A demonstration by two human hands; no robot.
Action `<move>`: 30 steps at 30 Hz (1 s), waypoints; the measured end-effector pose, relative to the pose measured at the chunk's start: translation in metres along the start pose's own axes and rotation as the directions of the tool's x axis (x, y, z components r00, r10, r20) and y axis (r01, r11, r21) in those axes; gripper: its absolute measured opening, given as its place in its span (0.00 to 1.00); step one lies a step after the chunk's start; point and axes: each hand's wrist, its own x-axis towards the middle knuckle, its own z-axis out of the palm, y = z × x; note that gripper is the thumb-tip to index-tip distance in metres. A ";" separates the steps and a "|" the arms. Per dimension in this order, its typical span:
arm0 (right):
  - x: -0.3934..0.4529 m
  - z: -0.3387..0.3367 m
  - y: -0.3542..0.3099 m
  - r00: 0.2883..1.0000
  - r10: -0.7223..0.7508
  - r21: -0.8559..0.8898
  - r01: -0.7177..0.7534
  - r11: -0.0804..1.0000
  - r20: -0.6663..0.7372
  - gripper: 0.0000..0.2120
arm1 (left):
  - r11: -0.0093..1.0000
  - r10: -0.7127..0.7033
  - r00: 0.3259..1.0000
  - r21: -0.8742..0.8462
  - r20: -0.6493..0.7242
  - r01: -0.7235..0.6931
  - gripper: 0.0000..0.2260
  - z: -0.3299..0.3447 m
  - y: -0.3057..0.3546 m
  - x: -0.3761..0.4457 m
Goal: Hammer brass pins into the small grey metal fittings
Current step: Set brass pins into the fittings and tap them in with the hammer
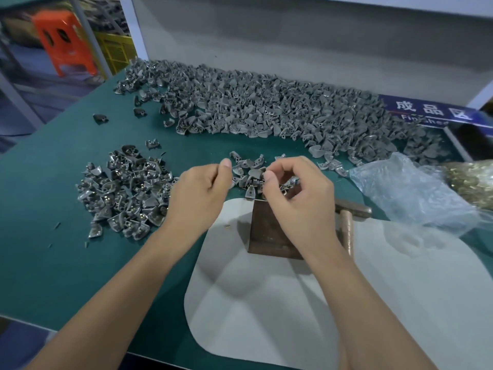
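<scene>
Since no hammering can be done until a pin is seated in a fitting, the scene is read as a loading step.

Right hand (298,193): held over the far edge of the block (269,233), its fingers curled and pinched over something small; whether a fitting, a pin or both is gripped cannot be told, as the fingers hide it.
Left hand (202,188): loosely curled beside the right, thumb up; nothing can be seen in it, and it seems kept close to help steady the part.
Block: a dark metal block set near and centre on a pale mat (266,303), judged to serve as the anvil.
Hammer (349,217): laid just right of the block, handle pointing near, so it can be taken up quickly by the right hand.
Raw fittings (266,108): heaped along the far side of the tabletop (53,209), with a small working cluster (248,169) pulled in just beyond the hands.
Done fittings (125,190): piled at the left; brass glints show in them, so they are judged finished and kept apart.
Pins (472,182): held in a clear bag (410,193) at the right, within reach.
Sign (429,110): blue, at the far right.
</scene>
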 end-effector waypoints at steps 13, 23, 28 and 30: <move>0.003 0.001 0.004 0.993 0.105 -0.004 -0.105 0.994 0.053 0.04 | 0.876 0.121 0.989 0.459 0.087 -0.148 0.15 0.004 -0.034 0.027; 0.003 0.001 0.004 0.987 0.145 0.001 -0.146 0.989 0.069 0.05 | 0.885 0.178 0.977 0.414 0.121 -0.213 0.14 0.010 -0.032 0.025; 0.003 0.002 0.004 0.986 0.151 0.008 -0.152 0.988 0.065 0.05 | 0.944 0.272 0.962 0.193 0.008 -0.268 0.08 0.012 -0.033 0.027; 0.003 0.002 0.004 0.987 0.149 0.017 -0.150 0.988 0.057 0.05 | 0.966 0.259 0.962 0.001 -0.090 -0.260 0.07 0.014 -0.029 0.025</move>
